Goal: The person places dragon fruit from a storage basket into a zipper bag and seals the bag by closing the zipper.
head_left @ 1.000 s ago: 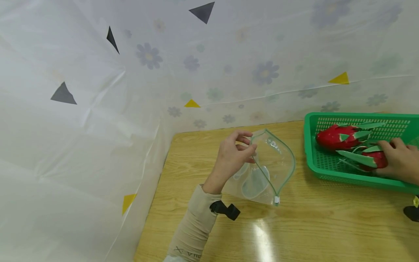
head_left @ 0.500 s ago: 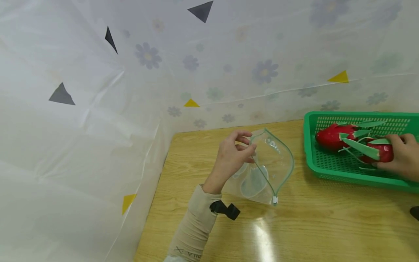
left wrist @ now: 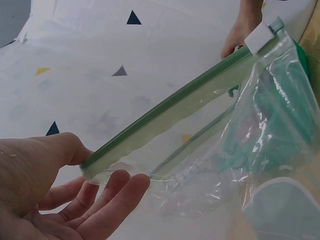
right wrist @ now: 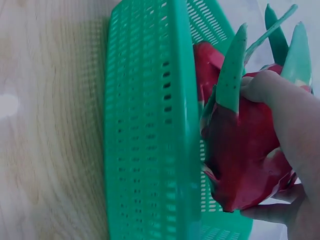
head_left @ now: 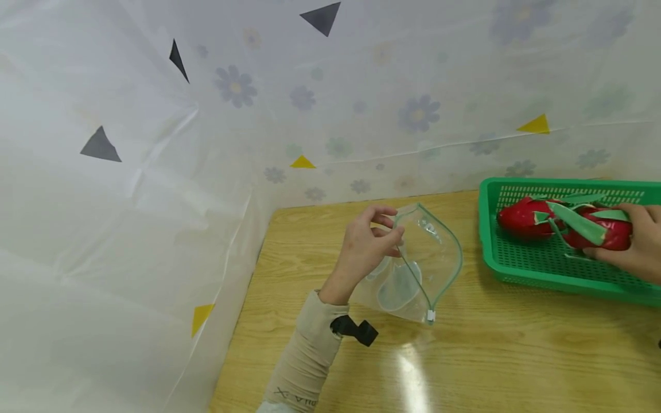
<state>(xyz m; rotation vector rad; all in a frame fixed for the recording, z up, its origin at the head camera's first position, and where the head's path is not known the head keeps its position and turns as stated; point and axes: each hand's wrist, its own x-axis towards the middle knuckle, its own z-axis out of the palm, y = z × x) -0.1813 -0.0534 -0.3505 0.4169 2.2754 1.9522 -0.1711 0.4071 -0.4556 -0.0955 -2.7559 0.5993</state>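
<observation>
My left hand [head_left: 368, 246] pinches the green-edged rim of a clear slider zip bag [head_left: 436, 258], whose mouth gapes to the right. In the left wrist view, thumb and fingers meet on the end of the green zip strip [left wrist: 165, 110]; a white slider [left wrist: 259, 38] sits at its other end. My right hand [head_left: 637, 244] grips a red dragon fruit [right wrist: 245, 150] with long green scales, over the green basket. Beside it another dragon fruit [head_left: 524, 219] lies in the basket, partly covered by the held one's scales.
The green perforated basket [head_left: 558, 282] stands at the right, running out of the head view. Bag and basket rest on a wood-grain table [head_left: 480, 361]. White patterned sheeting [head_left: 361, 86] rises behind and at the left.
My right hand has lifted the dragon fruit from lower in the basket, up and slightly to the right. The left hand stays put while the bag's slider corner shifts slightly left.
</observation>
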